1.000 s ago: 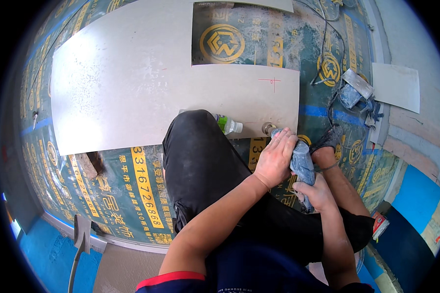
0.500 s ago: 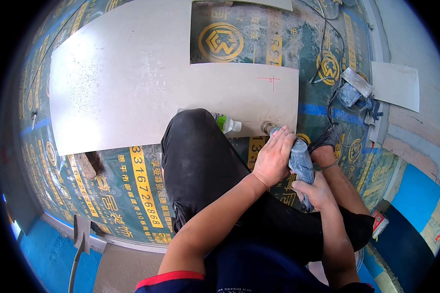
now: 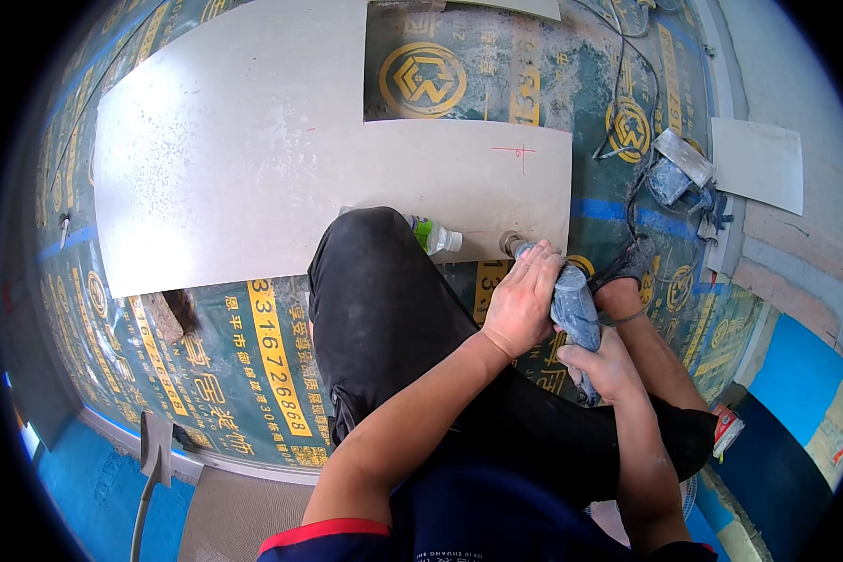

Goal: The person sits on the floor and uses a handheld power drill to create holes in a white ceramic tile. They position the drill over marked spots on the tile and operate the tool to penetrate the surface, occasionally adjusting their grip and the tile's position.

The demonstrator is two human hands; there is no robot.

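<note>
One dusty grey-blue power tool (image 3: 576, 311) sat between both of the person's hands, beside the lower right corner of a big pale panel (image 3: 244, 150). Its round metal bit (image 3: 510, 244) was over the panel near that corner; whether it touched the surface, I could not tell. The left hand (image 3: 525, 302) was wrapped over the front end of the tool, close behind the bit, its fingers curled down together. The right hand (image 3: 601, 363) was closed around the rear part, its thumb along the side.

Just left of the bit, a clear bottle (image 3: 434, 236) with a green label lay on the panel, partly hidden by the person's bent left knee (image 3: 373, 253). A red cross mark (image 3: 523, 152) showed higher up on the panel, below a rectangular notch. The panel lay on a green floor cover (image 3: 225, 356) with yellow printing.

Farther right, a second power tool (image 3: 672, 178) rested beside a cord (image 3: 634, 187), near a smaller pale sheet (image 3: 763, 167). At the lower left were a brownish block (image 3: 162, 317), partly under the panel's edge, and a shovel (image 3: 156, 445) with a flat metal blade.
</note>
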